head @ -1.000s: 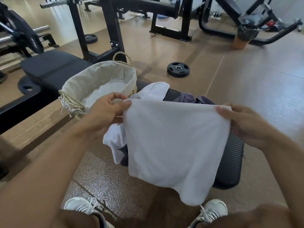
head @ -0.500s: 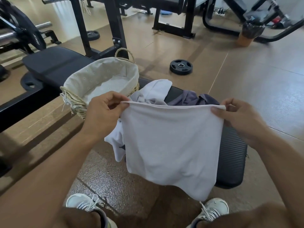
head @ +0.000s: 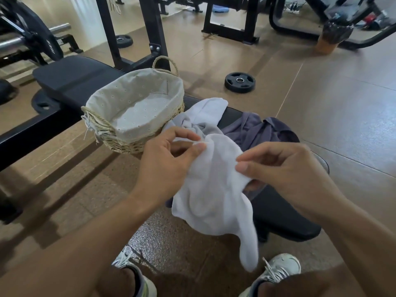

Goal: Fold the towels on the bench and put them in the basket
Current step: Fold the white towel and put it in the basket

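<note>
White towel [head: 211, 185] is pinched at its top edge by the left hand [head: 169, 166] and right hand [head: 285, 168], above the bench [head: 285, 213]; the basket [head: 128, 99] lies at ten o'clock. Misaligned corners may skew the fold, and the dangling tail may drag.

White towel [head: 212, 189] bunched over black bench [head: 285, 217], another white [head: 205, 116], purple towel [head: 257, 129], lined wicker basket [head: 137, 108] beside.

No legible text, label, brand, number or sign anywhere. Faint white lettering on the black weight plate [head: 48, 47] at far left, too blurred and tilted to read.
</note>
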Action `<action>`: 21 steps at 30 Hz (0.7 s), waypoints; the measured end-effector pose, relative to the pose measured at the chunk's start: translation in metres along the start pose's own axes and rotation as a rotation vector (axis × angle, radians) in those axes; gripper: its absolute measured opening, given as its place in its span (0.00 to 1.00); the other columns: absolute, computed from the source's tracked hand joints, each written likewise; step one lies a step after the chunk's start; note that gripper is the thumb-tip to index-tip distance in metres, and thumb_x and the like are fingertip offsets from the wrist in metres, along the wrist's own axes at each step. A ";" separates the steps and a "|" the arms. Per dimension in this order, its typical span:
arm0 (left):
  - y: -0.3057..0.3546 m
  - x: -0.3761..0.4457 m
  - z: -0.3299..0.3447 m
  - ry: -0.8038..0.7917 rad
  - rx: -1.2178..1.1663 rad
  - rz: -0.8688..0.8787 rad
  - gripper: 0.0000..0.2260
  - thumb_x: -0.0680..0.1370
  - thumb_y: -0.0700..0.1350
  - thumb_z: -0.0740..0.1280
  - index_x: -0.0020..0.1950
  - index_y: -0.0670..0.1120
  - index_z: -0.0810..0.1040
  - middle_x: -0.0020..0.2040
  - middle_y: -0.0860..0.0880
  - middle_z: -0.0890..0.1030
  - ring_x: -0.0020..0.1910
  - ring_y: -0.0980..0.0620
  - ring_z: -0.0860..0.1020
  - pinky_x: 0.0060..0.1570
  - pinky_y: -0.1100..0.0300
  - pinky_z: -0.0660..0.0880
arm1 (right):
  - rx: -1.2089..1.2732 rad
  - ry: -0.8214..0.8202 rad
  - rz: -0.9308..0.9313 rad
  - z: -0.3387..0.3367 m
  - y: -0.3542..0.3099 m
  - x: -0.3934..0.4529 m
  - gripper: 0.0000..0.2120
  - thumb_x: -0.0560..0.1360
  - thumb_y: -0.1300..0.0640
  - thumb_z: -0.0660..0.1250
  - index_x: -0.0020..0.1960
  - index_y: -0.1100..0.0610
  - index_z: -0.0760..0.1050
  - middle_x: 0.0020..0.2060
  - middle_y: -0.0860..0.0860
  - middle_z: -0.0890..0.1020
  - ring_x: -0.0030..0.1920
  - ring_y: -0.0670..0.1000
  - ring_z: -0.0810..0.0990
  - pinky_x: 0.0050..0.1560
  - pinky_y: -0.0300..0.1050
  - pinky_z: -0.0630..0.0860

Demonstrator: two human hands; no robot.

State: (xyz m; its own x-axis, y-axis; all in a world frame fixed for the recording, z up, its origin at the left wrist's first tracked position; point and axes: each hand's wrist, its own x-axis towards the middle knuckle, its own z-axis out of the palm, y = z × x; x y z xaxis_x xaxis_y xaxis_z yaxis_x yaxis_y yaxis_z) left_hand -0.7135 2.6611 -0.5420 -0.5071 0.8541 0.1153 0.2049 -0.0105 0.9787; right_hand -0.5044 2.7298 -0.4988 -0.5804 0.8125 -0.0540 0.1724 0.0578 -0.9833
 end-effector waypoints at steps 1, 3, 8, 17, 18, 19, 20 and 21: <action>0.000 -0.004 0.003 -0.024 -0.007 0.008 0.05 0.73 0.46 0.78 0.44 0.53 0.82 0.39 0.52 0.88 0.36 0.51 0.83 0.43 0.41 0.81 | -0.002 -0.069 0.010 0.003 -0.002 -0.002 0.14 0.64 0.56 0.78 0.49 0.59 0.86 0.39 0.57 0.88 0.37 0.55 0.87 0.41 0.46 0.85; 0.000 -0.010 0.007 -0.070 -0.002 0.025 0.05 0.74 0.47 0.77 0.46 0.52 0.83 0.40 0.52 0.88 0.37 0.50 0.85 0.41 0.44 0.80 | -0.067 -0.195 0.004 0.006 0.000 -0.005 0.18 0.64 0.60 0.79 0.54 0.55 0.85 0.43 0.51 0.89 0.43 0.48 0.88 0.47 0.40 0.84; 0.000 -0.018 0.009 -0.166 -0.022 0.022 0.04 0.76 0.47 0.75 0.49 0.52 0.82 0.44 0.51 0.89 0.42 0.53 0.86 0.44 0.45 0.82 | -0.275 -0.024 -0.151 0.006 0.010 -0.003 0.08 0.73 0.56 0.76 0.51 0.48 0.85 0.42 0.41 0.88 0.46 0.42 0.87 0.54 0.46 0.83; 0.006 -0.025 0.015 -0.207 -0.050 0.030 0.06 0.78 0.44 0.73 0.54 0.50 0.82 0.46 0.52 0.89 0.46 0.52 0.87 0.47 0.46 0.83 | -0.470 0.059 -0.254 0.005 0.016 0.006 0.06 0.69 0.43 0.76 0.45 0.40 0.85 0.41 0.44 0.80 0.42 0.49 0.79 0.43 0.37 0.74; 0.006 -0.026 0.015 -0.199 -0.066 0.030 0.06 0.78 0.43 0.72 0.55 0.50 0.82 0.45 0.52 0.89 0.46 0.53 0.87 0.47 0.48 0.83 | -0.481 0.059 -0.249 0.004 0.017 0.007 0.06 0.69 0.42 0.76 0.45 0.40 0.84 0.43 0.43 0.80 0.44 0.48 0.79 0.44 0.38 0.74; 0.006 -0.026 0.016 -0.195 -0.082 0.030 0.07 0.78 0.42 0.72 0.55 0.51 0.82 0.45 0.52 0.89 0.46 0.53 0.87 0.47 0.50 0.83 | -0.495 0.054 -0.250 0.004 0.017 0.007 0.06 0.69 0.41 0.75 0.45 0.40 0.84 0.44 0.42 0.80 0.46 0.47 0.79 0.46 0.39 0.74; 0.005 -0.027 0.017 -0.196 -0.097 0.026 0.07 0.78 0.43 0.72 0.55 0.51 0.82 0.45 0.51 0.89 0.47 0.53 0.87 0.47 0.51 0.82 | -0.512 0.052 -0.256 0.004 0.017 0.007 0.07 0.69 0.40 0.74 0.45 0.40 0.84 0.46 0.41 0.80 0.49 0.46 0.79 0.49 0.41 0.75; 0.005 -0.028 0.017 -0.197 -0.110 0.020 0.07 0.78 0.43 0.72 0.55 0.52 0.82 0.46 0.51 0.89 0.47 0.53 0.87 0.47 0.52 0.81 | -0.527 0.056 -0.264 0.004 0.018 0.008 0.07 0.69 0.39 0.73 0.45 0.39 0.84 0.47 0.40 0.80 0.52 0.45 0.78 0.51 0.43 0.75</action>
State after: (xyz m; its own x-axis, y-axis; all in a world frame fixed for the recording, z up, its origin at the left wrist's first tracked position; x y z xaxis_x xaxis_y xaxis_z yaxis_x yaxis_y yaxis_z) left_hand -0.6835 2.6462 -0.5432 -0.3280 0.9383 0.1100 0.1150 -0.0759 0.9905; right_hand -0.5093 2.7344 -0.5175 -0.6170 0.7600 0.2044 0.4079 0.5309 -0.7428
